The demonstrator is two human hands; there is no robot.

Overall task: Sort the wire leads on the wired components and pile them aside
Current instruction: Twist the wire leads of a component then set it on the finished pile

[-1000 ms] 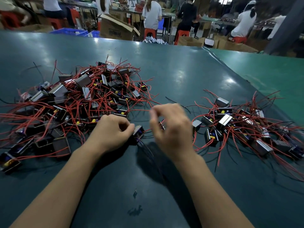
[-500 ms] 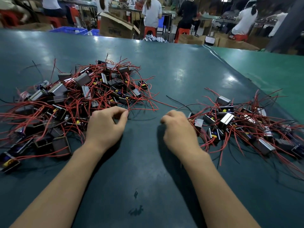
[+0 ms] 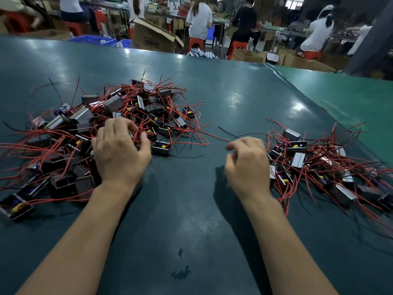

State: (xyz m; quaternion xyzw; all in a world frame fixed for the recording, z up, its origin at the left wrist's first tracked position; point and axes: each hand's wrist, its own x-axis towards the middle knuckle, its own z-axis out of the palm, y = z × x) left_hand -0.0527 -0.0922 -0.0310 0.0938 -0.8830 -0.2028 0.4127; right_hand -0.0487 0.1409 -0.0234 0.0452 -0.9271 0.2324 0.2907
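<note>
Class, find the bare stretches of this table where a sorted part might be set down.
Bare mat lies between the left hand and right hand, and beyond both piles. Crowded: the left pile and right pile.

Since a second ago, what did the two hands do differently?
The left hand let go of the component it held at the table's middle and reached up into the big left pile, fingers spread over the parts. The right hand swung right to the smaller right pile and now hangs beside it, loosely curled, holding nothing visible. Both piles stayed put.
</note>
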